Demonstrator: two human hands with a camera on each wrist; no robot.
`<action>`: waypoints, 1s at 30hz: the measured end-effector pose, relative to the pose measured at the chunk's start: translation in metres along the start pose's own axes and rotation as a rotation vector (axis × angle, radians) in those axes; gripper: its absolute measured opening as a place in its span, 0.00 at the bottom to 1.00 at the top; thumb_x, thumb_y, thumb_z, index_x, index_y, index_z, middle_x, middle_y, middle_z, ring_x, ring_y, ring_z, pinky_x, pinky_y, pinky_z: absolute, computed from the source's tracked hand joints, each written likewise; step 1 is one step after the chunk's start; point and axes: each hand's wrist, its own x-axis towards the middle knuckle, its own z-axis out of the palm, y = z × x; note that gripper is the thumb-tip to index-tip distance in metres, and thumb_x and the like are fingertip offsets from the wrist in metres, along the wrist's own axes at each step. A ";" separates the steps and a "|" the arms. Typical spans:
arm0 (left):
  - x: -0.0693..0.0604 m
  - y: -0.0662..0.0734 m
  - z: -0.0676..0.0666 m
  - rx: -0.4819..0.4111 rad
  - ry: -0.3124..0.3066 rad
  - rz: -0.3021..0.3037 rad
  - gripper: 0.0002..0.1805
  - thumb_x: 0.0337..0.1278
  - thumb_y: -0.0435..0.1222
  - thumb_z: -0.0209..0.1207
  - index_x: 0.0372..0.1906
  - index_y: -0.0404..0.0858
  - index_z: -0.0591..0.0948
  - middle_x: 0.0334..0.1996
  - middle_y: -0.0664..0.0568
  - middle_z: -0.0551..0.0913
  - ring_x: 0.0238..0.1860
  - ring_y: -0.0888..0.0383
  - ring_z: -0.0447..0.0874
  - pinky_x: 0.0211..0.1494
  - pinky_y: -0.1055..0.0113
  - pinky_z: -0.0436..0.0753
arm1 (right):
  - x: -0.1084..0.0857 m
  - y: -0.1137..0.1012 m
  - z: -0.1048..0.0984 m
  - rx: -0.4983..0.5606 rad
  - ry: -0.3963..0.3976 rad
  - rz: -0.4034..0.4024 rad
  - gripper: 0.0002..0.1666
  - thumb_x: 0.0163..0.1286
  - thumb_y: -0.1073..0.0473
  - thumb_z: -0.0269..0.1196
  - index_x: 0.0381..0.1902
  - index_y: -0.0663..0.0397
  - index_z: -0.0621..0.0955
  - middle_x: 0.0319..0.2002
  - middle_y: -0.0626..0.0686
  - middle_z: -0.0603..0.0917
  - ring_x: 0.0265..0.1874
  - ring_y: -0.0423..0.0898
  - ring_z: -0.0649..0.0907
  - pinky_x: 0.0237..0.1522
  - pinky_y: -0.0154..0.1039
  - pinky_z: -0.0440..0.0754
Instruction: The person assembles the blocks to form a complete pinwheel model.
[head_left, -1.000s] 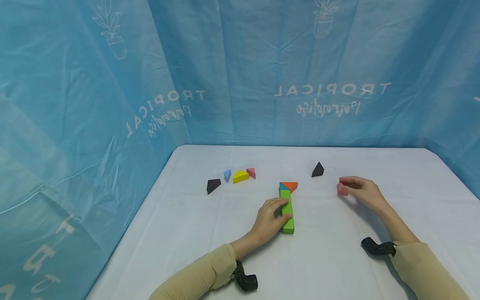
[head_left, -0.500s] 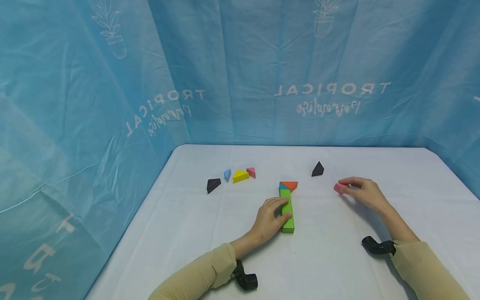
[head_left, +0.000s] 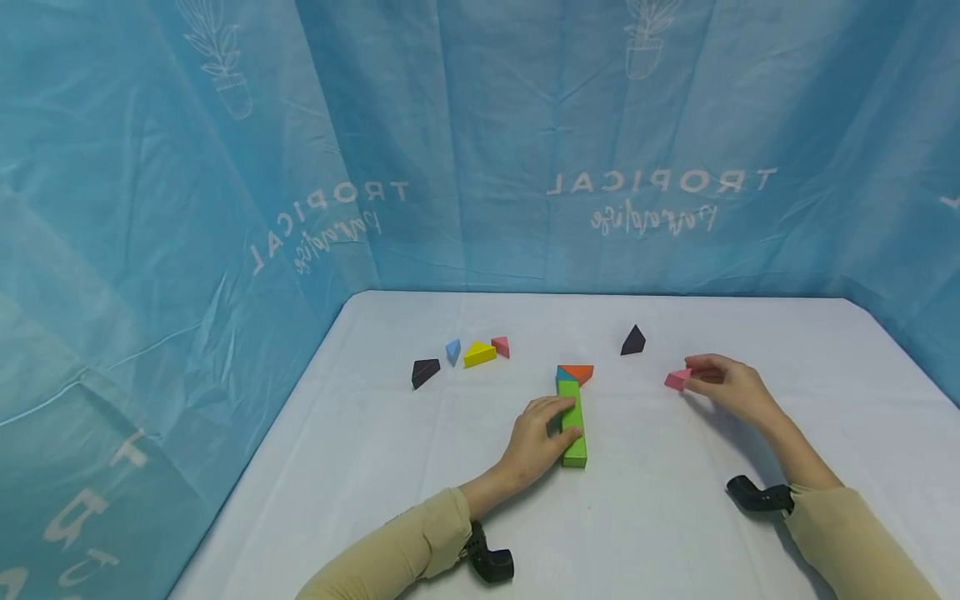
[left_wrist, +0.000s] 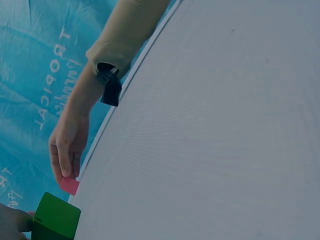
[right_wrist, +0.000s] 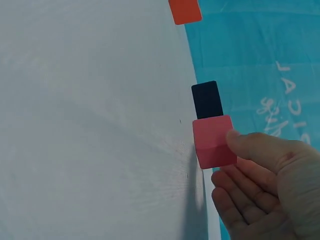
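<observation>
My left hand (head_left: 532, 437) holds a long green block (head_left: 573, 450), its thumb and fingers resting against the left side and top. At the block's far end, touching it, are a small blue triangular block (head_left: 563, 375) and an orange triangular block (head_left: 578, 372). My right hand (head_left: 731, 387) pinches a pink triangular block (head_left: 677, 380) between thumb and fingers, to the right of the green one. The right wrist view shows the thumb on this pink block (right_wrist: 214, 135), with the other fingers curled below. Whether it touches the table cannot be told.
A black triangular block (head_left: 633, 341) stands beyond the pink one. Farther left lie a yellow block (head_left: 480, 355), another pink block (head_left: 501, 347), a light-blue block (head_left: 453, 352) and a second black block (head_left: 425, 372). Blue curtain (head_left: 480, 167) surrounds the white table (head_left: 337, 467).
The pink block has turned in my right hand's fingers and shifted slightly left. My left hand and the green block have stayed in place.
</observation>
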 end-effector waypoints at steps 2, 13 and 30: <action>-0.001 -0.001 0.000 -0.001 0.002 0.003 0.23 0.58 0.43 0.61 0.58 0.40 0.77 0.57 0.51 0.80 0.62 0.54 0.73 0.66 0.59 0.72 | 0.000 0.001 0.002 0.002 0.000 0.009 0.33 0.63 0.43 0.62 0.59 0.59 0.74 0.52 0.62 0.81 0.50 0.56 0.81 0.48 0.41 0.81; -0.002 -0.002 -0.002 0.004 0.002 -0.006 0.23 0.58 0.43 0.61 0.58 0.40 0.77 0.57 0.51 0.79 0.62 0.55 0.73 0.67 0.59 0.72 | 0.010 -0.015 -0.007 0.189 0.028 0.021 0.35 0.64 0.40 0.60 0.62 0.55 0.73 0.54 0.53 0.81 0.37 0.14 0.73 0.39 0.14 0.72; -0.002 -0.001 -0.002 0.024 -0.012 0.033 0.24 0.58 0.42 0.61 0.58 0.39 0.76 0.57 0.51 0.80 0.62 0.55 0.73 0.66 0.60 0.72 | 0.068 -0.094 0.045 0.335 -0.107 -0.050 0.32 0.64 0.45 0.62 0.62 0.54 0.73 0.57 0.60 0.79 0.44 0.34 0.80 0.49 0.38 0.81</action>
